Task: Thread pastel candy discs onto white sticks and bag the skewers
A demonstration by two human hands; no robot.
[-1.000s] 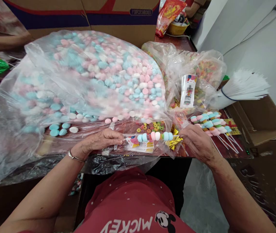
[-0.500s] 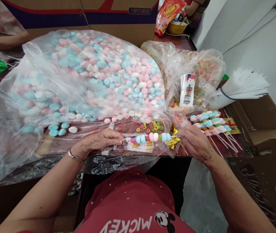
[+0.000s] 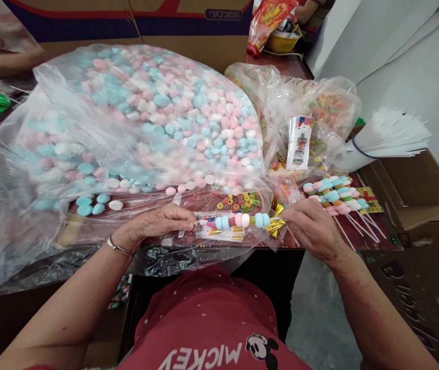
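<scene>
A candy skewer, with blue, pink and white pieces on a white stick, lies level between my two hands. My left hand pinches its left end. At the right end, my right hand has its fingers closed around the stick. Beneath the skewer are printed cards, partly covered by it. Gold foil strips sit beside my right fingertips. Small ring candies lie just behind the skewer. Further right, several loaded skewers are piled together.
A large clear bag of marshmallows fills the left and middle of the table. Behind on the right are a bag of ring candies, a stack of printed cards and white sticks. Another person's arm shows at upper left.
The candy pieces on the skewer have shifted slightly left, with the gap before the two blue right-end pieces looking a little different. Both hands keep their hold in nearly the same place.
</scene>
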